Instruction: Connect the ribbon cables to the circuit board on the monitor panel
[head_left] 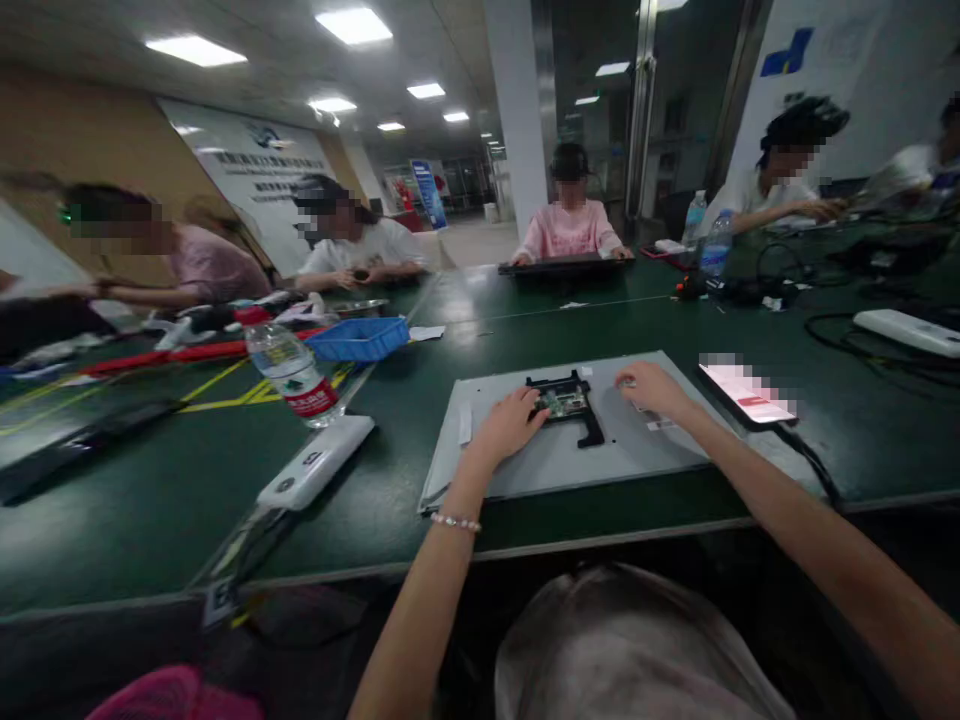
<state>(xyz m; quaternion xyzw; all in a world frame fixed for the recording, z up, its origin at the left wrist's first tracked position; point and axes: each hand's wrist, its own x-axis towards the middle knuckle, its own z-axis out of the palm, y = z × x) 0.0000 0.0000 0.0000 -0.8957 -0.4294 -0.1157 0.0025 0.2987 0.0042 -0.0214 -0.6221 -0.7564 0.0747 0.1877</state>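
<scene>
A flat grey panel (600,455) lies on the green table in front of me. On it rests a black plastic frame (591,428) with a green circuit board (568,401) inside. My left hand (512,425) grips the left side of the frame, its thumb and fingers at the board's edge and partly hiding it. To the right of the frame, my right hand (651,388) hovers low above the panel with fingertips pinched together; a tiny item may be between them, too small to name. A small pale label (661,425) lies beneath that hand.
A phone (750,390) lies right of the panel. To the left are a white power bank (316,465) with cables, a water bottle (292,370) and a blue tray (360,338). Several people sit around the table; one opposite holds a dark panel (566,266).
</scene>
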